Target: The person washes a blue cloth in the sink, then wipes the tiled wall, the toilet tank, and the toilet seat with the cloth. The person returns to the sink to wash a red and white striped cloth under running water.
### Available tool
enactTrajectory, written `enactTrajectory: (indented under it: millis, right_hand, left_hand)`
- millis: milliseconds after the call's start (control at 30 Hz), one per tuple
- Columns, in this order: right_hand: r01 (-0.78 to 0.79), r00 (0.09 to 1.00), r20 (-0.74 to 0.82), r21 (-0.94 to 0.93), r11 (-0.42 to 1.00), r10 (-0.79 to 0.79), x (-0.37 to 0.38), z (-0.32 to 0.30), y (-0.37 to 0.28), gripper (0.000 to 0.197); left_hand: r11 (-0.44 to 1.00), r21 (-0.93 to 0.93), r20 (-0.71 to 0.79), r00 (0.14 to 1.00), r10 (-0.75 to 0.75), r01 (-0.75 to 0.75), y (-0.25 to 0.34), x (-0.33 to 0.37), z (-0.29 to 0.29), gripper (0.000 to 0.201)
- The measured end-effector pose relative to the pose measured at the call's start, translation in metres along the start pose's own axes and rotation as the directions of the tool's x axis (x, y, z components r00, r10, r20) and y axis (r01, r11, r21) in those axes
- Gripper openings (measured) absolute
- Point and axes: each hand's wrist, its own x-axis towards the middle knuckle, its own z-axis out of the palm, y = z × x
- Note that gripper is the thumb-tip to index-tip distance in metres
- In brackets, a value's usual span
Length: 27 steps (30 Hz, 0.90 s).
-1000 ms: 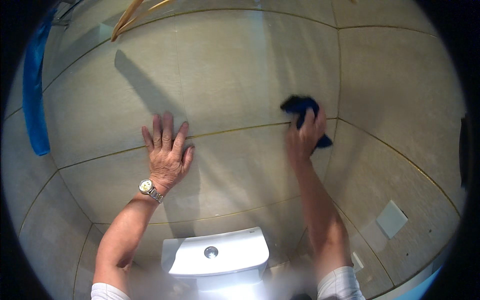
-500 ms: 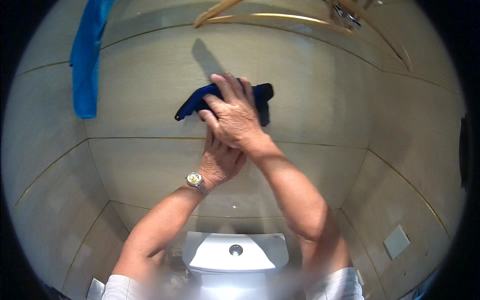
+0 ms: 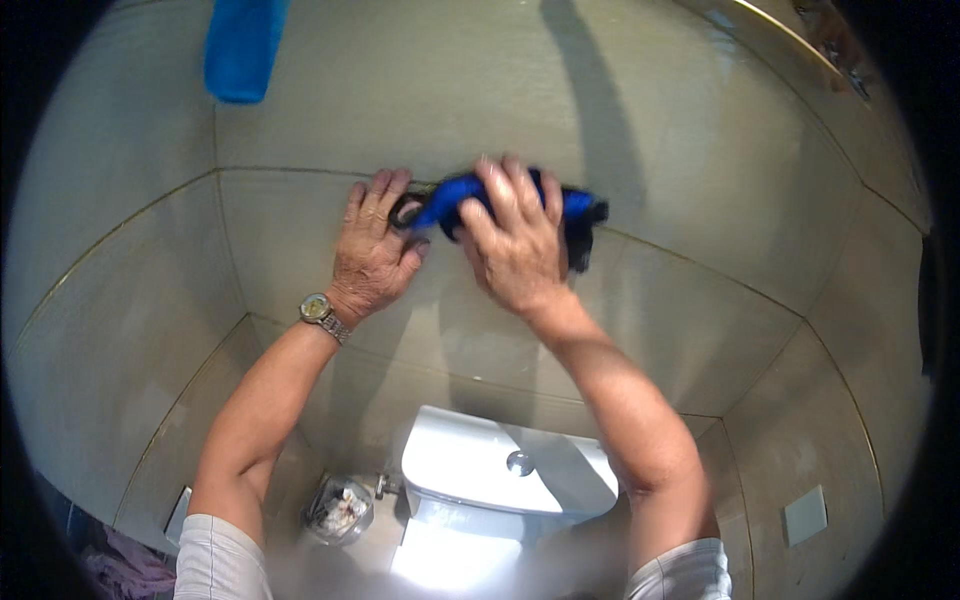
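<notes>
A crumpled blue and black cloth [image 3: 580, 203] lies against the beige tiled wall [image 3: 400, 110], just by a gold joint line. My right hand [image 3: 518, 255] presses it to the wall, fingers curled over its middle and slightly blurred. The cloth's black edge sticks out on both sides of the hand. To the left of it, my left hand [image 3: 370, 258] rests flat on the tiles with fingers stretched out and nothing held. Its fingertips are beside the dark looped end of the cloth. A metal watch [image 3: 318, 308] circles my left wrist.
Below my arms stands a white toilet tank [image 3: 480, 470] with a round flush button [image 3: 520, 463]. Left of it are a valve [image 3: 385, 486] and a small bin [image 3: 340, 512] with crumpled waste. A bright blue cloth [image 3: 243, 55] hangs upper left. White wall plates [image 3: 805, 515] flank the sides.
My left hand has come out from under the right one and moved left onto the wall. My right hand and the cloth have shifted right across the tiles. The view has turned and tipped down.
</notes>
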Motion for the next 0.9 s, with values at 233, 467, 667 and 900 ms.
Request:
enactTrajectory:
  millis: [233,467,667,900]
  right_hand:
    - [-0.012,0.969,0.245,0.141,0.99,-0.023,-0.126,0.03,-0.088,0.03]
    - [-0.06,0.91,0.397,0.409,0.911,-0.118,-0.151,0.022,-0.097,0.035]
    - [0.078,0.995,-0.068,0.164,0.983,-0.067,0.036,0.043,-0.04,0.027]
    - [0.024,0.974,-0.225,0.144,0.989,0.009,0.16,0.06,-0.046,0.026]
  left_hand:
    - [0.999,-0.029,0.233,0.972,0.024,-0.017,0.024,-0.089,-0.008,0.081]
    - [0.997,-0.037,0.458,0.888,-0.039,0.063,0.059,-0.157,-0.029,0.073]
    - [0.96,-0.102,-0.099,0.958,-0.27,0.26,0.027,-0.065,-0.042,0.076]
    - [0.835,-0.401,-0.327,0.793,-0.514,0.376,-0.015,0.019,-0.08,0.067]
